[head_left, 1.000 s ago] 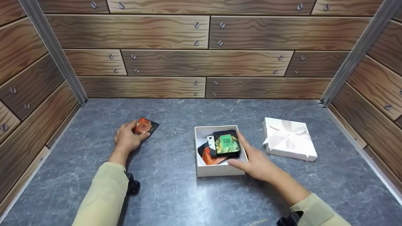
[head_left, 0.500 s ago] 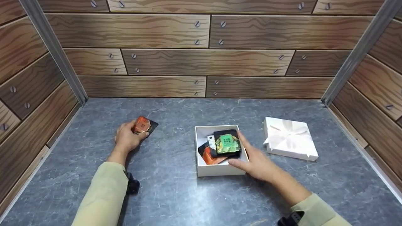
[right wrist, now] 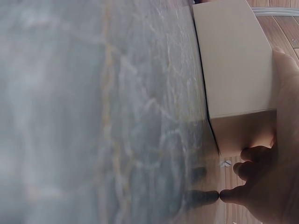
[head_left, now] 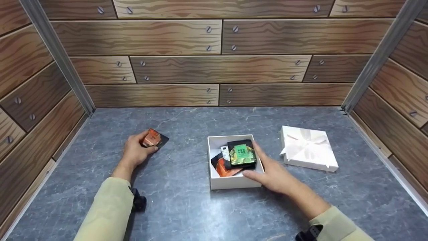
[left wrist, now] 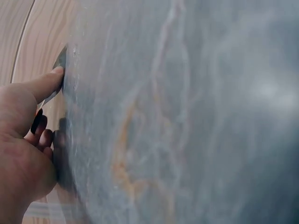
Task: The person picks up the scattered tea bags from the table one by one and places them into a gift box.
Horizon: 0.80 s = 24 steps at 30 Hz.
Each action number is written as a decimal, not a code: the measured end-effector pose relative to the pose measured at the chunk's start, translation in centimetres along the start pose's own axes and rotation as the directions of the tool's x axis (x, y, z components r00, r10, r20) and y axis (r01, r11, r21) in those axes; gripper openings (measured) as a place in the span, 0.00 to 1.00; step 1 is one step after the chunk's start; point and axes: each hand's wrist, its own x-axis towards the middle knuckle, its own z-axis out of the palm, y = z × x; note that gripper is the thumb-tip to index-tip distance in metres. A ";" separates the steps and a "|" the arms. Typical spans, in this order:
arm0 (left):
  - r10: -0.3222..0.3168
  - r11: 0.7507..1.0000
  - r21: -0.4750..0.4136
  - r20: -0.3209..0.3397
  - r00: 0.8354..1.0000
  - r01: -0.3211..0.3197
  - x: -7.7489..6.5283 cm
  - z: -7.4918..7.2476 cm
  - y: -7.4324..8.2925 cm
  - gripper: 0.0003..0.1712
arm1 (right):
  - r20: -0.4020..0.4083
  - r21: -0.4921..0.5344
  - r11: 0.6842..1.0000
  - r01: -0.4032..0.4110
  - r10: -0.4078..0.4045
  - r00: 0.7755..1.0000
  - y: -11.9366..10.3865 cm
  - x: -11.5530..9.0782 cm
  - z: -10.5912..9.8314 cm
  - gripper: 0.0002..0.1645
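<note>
left hand: curled round the small orange packet, pinching it at the edge – well left of the white box, low over the grey tabletop
orange packet: tilted up in the fingers, dark flat wrapper right under it, on the side facing the box
lifting tip: probably best to take only the orange one and leave the dark wrapper flat, else both might come up together
white box: open, middle of the table, already a little heap inside – green packet on top of a black one, orange-red one below, near the box's front-left corner
dropping tip: free room looks like the back-left corner of the box, so better set down there than on the heap
right hand: fingers fairly straight, laid against the box's right wall, thumb at the front-right corner – steadying, not pinching anything
steadying tip: worth keeping that side braced, light box could slide
lid with bow: right of the box, apart from it, lying flat
</note>
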 end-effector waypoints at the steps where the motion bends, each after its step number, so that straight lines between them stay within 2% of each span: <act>1: 0.003 1.000 -0.023 -0.002 1.000 -0.003 -0.1 0.0 0.0 0.46 | -0.003 0.000 1.000 0.001 -0.001 1.000 0.0 0.0 0.0 0.68; 4: 0.011 0.996 -0.084 -0.019 1.000 -0.013 -0.3 0.0 0.1 0.45 | -0.005 0.001 1.000 0.002 -0.002 1.000 -0.1 0.0 0.0 0.68; 7: -0.009 0.990 -0.141 -0.033 0.999 0.004 -0.5 0.0 0.2 0.43 | 0.001 0.004 1.000 0.000 0.000 1.000 -0.1 0.0 0.0 0.68; 10: -0.059 0.974 -0.222 -0.037 0.998 0.049 -0.7 -0.1 0.4 0.40 | 0.005 0.011 1.000 -0.003 0.003 1.000 -0.1 0.1 0.0 0.68; 13: -0.075 0.954 -0.294 -0.044 0.996 0.059 -0.9 -0.2 0.6 0.37 | 0.002 0.015 1.000 0.001 -0.001 1.000 -0.1 0.2 0.0 0.68; 16: -0.045 0.955 -0.296 -0.053 0.998 0.027 -1.2 -0.4 0.9 0.36 | -0.007 0.019 1.000 0.015 -0.015 1.000 -0.1 0.2 0.1 0.67; 19: 0.015 0.960 -0.277 -0.050 0.999 -0.028 -1.4 -0.7 1.7 0.37 | -0.013 0.025 0.999 0.027 -0.026 1.000 0.0 0.2 0.1 0.67; 21: 0.058 0.963 -0.260 -0.034 0.998 -0.064 -1.3 -0.9 2.7 0.38 | -0.011 0.027 0.999 0.023 -0.023 1.000 0.0 0.2 0.2 0.67; 24: 0.139 0.950 -0.279 -0.025 0.990 -0.140 -1.3 -1.0 4.5 0.37 | -0.011 0.025 1.000 0.017 -0.017 1.000 0.1 0.2 0.1 0.68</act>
